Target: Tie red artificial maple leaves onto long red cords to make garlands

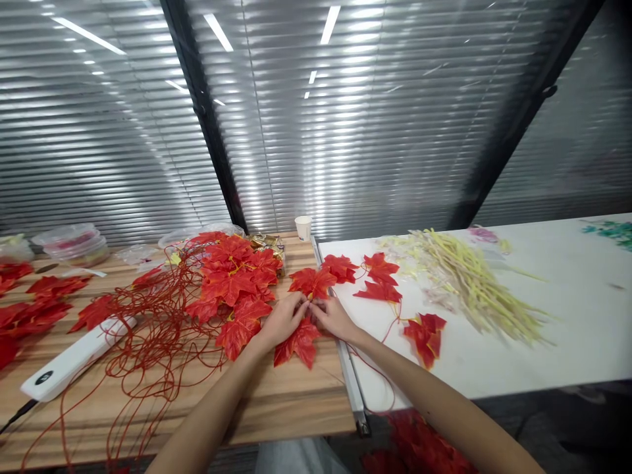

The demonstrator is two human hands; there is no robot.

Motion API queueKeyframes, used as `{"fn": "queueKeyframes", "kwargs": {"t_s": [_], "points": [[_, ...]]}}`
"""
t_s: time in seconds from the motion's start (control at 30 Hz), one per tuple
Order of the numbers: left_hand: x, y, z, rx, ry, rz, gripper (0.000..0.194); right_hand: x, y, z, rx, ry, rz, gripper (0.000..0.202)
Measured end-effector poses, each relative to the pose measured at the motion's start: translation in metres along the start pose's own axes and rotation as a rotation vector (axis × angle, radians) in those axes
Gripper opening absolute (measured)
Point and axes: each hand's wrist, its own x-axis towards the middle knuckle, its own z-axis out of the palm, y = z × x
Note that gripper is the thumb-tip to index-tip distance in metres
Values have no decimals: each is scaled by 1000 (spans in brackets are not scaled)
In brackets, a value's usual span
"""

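Far-left red leaves (37, 318) cut off, green pieces (616, 232) blurred

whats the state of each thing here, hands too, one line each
Red maple-shaped leaves, some heaped, others spread out
Left hand and right hand, fingertips close together among leaves, grip unclear
Thin red cord, tangled
White paper cup, upright
Long white device, lying flat, black cable attached
Round clear plastic tubs, stacked
Pale yellow strands, loosely bunched
Grey slatted blinds, lowered

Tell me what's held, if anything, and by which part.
Red leaves, seemingly near their bases, in the left hand and right hand; exact grip hidden.
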Motion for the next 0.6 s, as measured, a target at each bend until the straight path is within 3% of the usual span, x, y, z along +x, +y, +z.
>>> {"fn": "queueKeyframes", "kwargs": {"t_s": [0.6], "points": [[-1,-2,1,15,-29,-16,18,1,4,0,-37,-10,-21,30]]}}
